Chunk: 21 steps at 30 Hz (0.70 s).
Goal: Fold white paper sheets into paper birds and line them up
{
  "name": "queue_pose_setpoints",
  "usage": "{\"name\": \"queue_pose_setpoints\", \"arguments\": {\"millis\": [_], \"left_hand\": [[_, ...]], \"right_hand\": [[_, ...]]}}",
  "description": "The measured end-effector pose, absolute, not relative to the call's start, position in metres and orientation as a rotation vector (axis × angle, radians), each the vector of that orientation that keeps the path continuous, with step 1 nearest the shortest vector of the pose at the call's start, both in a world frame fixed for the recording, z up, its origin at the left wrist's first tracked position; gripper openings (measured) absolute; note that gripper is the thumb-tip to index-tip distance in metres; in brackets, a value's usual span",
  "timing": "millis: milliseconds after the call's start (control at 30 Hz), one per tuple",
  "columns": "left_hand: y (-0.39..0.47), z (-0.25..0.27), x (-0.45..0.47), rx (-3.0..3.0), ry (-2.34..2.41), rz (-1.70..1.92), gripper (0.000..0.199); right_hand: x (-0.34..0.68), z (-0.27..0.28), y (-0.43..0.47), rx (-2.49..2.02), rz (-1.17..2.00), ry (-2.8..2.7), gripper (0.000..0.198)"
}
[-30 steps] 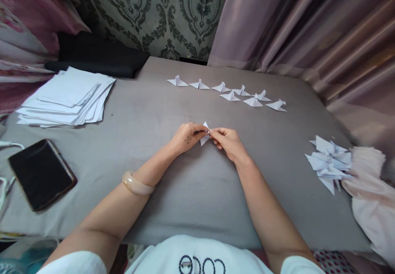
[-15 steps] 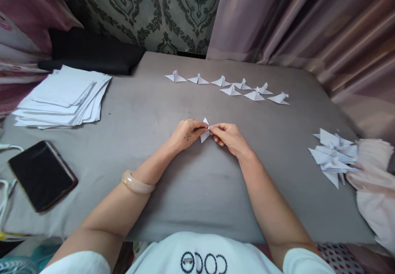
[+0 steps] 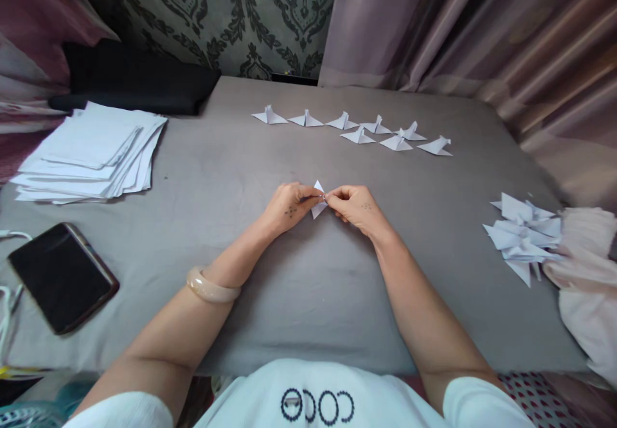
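Note:
My left hand [image 3: 288,207] and my right hand [image 3: 357,207] meet at the middle of a grey cloth-covered table [image 3: 299,286]. Both pinch one small folded white paper piece [image 3: 318,199] between their fingertips, just above the cloth. Most of that piece is hidden by the fingers; two pointed corners stick out above and below. A pale bangle [image 3: 212,288] sits on my left wrist.
Several folded white paper birds [image 3: 357,130] stand in a row at the far side. A heap of folded paper pieces [image 3: 524,235] lies at the right by pale cloth [image 3: 585,286]. A stack of white sheets [image 3: 91,153] and a black phone [image 3: 60,275] lie left.
My hands keep pinching the same paper piece with only slight finger movement. The camera has tipped a little, so everything sits slightly higher in view.

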<state>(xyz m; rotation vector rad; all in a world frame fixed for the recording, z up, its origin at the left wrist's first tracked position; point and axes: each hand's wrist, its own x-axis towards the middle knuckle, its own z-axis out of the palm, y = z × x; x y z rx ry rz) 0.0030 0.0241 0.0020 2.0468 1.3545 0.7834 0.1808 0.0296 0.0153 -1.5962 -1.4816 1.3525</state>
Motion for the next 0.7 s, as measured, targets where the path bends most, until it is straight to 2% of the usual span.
{"name": "queue_pose_setpoints", "arguments": {"millis": [500, 700], "left_hand": [[0.0243, 0.0013, 0.0026, 2.100, 1.325, 0.792, 0.020], [0.0240, -0.0007, 0.0048, 2.028, 1.391, 0.842, 0.018]], "right_hand": [[0.1840, 0.0204, 0.0360, -1.585, 1.466, -1.514, 0.009], [0.1886, 0.0169, 0.0309, -1.539, 1.461, -1.504, 0.016]]}}
